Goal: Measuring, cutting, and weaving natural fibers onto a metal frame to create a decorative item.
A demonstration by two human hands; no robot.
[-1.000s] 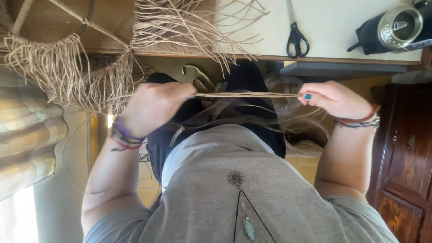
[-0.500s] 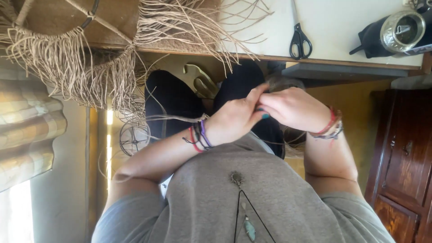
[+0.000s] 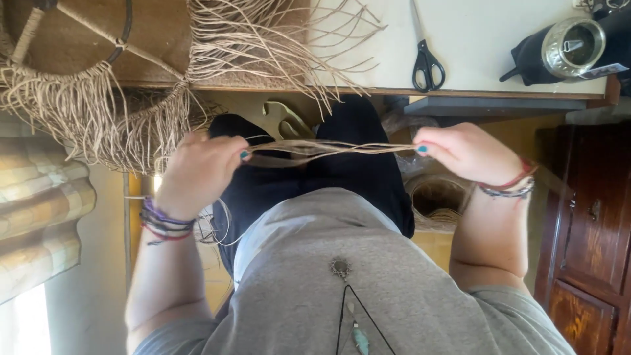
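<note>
Nearest, at 6 o'clock: grey shirt [image 3: 315,289] with a pendant [image 3: 340,267] hanging on a dark cord.

Mid-frame, over dark trousers: left hand [image 3: 197,174] at 9 o'clock, right hand [image 3: 463,152] at 3 o'clock, well apart, each pinched shut on one end of a bundle of pale fibre strands [image 3: 328,150]. Strands stretched nearly level between the fists, apparently to keep them straight and aligned.

Below the right wrist: small round basket [image 3: 437,197], close by.

Farther, at 12 o'clock: table edge [image 3: 460,92]; black scissors [image 3: 426,62] lying flat, within reach. At 10 o'clock: fringed woven piece [image 3: 98,112], loose ends draped over the edge.
</note>
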